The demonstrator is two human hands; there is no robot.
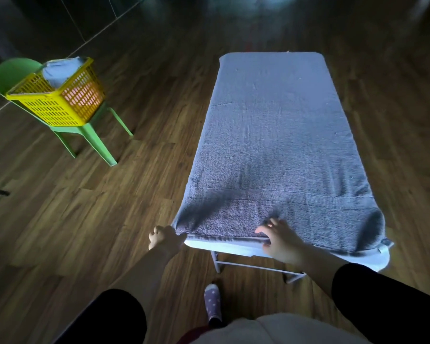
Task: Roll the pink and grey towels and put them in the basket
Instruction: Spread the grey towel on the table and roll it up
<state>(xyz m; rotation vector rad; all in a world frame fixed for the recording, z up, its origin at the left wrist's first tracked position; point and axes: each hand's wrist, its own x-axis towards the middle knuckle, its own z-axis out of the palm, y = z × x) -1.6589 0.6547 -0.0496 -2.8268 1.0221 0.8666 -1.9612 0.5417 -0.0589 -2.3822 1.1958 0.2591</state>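
Grey towel (273, 135) lies spread flat and lengthwise over the small white table (233, 247), covering nearly the whole top, with its near hem hanging just over the near edge. No roll started yet; there is no turned-over fold or tube anywhere along the cloth. Left hand (163, 240) is at the near left corner, fingers curled and pinching the towel corner. Right hand (281, 240) sits around the middle of the near hem, fingers splayed on top of the cloth and pressing it; whether the thumb hooks under the hem cannot be told. This looks like squaring up or straightening the hem before the first turn. The yellow basket (47, 105) stands on a green chair (10, 70), well apart from the table, off to the person's left across the wooden floor (85, 207). Pink fabric (81, 95) shows through the basket's lattice wall, and a blue-grey bundle (59, 72) pokes above the rim, so the pink towel is probably rolled and stowed already, though its shape is not clear through the holes. Progress is judged roughly half or more: the pink part seems done, the grey one on the table is laid out but unrolled. Left to do: roll this towel from the near end to the far end, keep the tube tight, lift it, carry it to the chair and drop it in the basket beside what is there. Room in the basket is hard to judge from this angle.
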